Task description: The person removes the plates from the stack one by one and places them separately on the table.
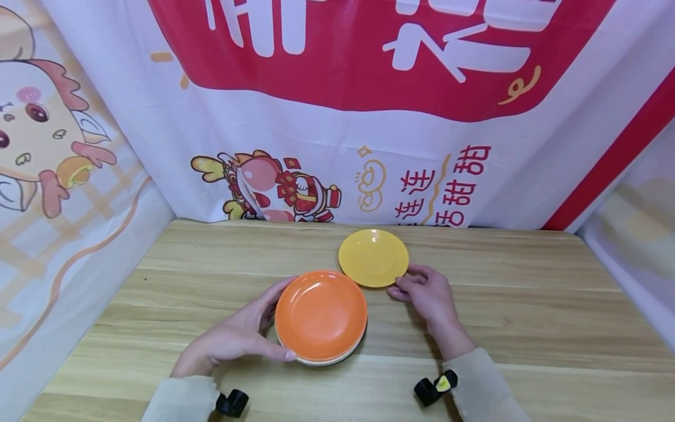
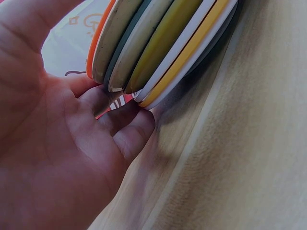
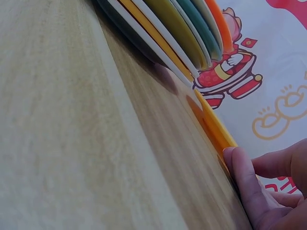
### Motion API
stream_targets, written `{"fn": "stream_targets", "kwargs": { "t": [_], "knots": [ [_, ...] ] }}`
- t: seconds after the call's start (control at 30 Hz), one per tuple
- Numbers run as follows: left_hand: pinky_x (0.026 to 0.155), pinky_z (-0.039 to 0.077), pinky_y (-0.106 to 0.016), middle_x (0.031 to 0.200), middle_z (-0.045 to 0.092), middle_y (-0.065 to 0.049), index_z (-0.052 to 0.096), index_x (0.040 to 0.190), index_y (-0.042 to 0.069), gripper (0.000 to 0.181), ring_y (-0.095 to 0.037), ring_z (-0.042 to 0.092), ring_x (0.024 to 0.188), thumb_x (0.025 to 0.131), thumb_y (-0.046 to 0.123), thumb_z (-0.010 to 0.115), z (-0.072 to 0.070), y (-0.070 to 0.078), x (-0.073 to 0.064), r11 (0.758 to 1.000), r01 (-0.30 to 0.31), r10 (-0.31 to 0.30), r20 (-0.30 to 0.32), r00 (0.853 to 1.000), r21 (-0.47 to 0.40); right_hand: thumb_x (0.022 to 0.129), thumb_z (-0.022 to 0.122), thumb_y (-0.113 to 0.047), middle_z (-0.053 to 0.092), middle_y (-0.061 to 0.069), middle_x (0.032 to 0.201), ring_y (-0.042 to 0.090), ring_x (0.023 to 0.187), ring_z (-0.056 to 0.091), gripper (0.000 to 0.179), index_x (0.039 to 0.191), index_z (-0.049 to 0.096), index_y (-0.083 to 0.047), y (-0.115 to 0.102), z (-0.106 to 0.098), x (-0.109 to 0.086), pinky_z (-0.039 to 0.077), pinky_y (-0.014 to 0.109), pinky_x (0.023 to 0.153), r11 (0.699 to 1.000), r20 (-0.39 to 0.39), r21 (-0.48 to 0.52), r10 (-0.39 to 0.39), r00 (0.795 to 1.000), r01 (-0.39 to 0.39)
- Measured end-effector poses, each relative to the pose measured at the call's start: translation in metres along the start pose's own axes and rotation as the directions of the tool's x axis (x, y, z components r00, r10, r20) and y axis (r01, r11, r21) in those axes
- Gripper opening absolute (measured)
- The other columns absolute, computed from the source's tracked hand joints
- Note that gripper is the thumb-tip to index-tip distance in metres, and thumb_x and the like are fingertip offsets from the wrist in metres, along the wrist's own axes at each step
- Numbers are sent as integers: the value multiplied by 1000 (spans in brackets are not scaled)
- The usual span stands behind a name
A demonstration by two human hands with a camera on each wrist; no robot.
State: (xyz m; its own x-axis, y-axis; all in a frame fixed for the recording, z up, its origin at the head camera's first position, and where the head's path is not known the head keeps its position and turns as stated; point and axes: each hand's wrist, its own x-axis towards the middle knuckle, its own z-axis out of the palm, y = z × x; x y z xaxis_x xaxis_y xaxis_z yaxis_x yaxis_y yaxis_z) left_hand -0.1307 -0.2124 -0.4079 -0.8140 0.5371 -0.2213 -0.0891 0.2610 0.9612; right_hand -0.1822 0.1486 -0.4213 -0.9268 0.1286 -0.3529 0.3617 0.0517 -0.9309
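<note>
A stack of several plates (image 2: 165, 40) topped by an orange plate (image 1: 321, 316) stands on the table in front of me. My left hand (image 1: 234, 337) holds the stack from its left side, thumb at the near rim and fingers round the far side. Orange, cream, teal, olive, white and yellow rims show edge-on in the left wrist view. Beyond the stack to the right lies a smaller yellow plate (image 1: 373, 258), its near left edge close to the orange one. Between thumb and fingers, my right hand (image 1: 429, 296) pinches the yellow plate's right rim.
The wood-grain table (image 1: 527, 316) ends at a printed cloth (image 1: 348, 164) hanging behind it. More cloth (image 1: 95, 234) hangs along the left side. Each wrist carries a black strap-on camera (image 1: 232, 403).
</note>
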Motion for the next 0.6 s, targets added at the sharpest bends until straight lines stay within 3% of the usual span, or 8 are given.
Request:
{"fn": "stream_targets", "kwargs": {
  "t": [0.6],
  "knots": [
    [135,22,-66,174,34,2,26,169,34,111,-31,28,160,83,14,93,1,1,-1,999,-13,13,19,1000,-32,106,66,-9,75,21,123,18,89,82,50,152,48,-1,-1,-1,-1,69,31,84,1000,-2,-19,-12,1000,12]
  ]
}}
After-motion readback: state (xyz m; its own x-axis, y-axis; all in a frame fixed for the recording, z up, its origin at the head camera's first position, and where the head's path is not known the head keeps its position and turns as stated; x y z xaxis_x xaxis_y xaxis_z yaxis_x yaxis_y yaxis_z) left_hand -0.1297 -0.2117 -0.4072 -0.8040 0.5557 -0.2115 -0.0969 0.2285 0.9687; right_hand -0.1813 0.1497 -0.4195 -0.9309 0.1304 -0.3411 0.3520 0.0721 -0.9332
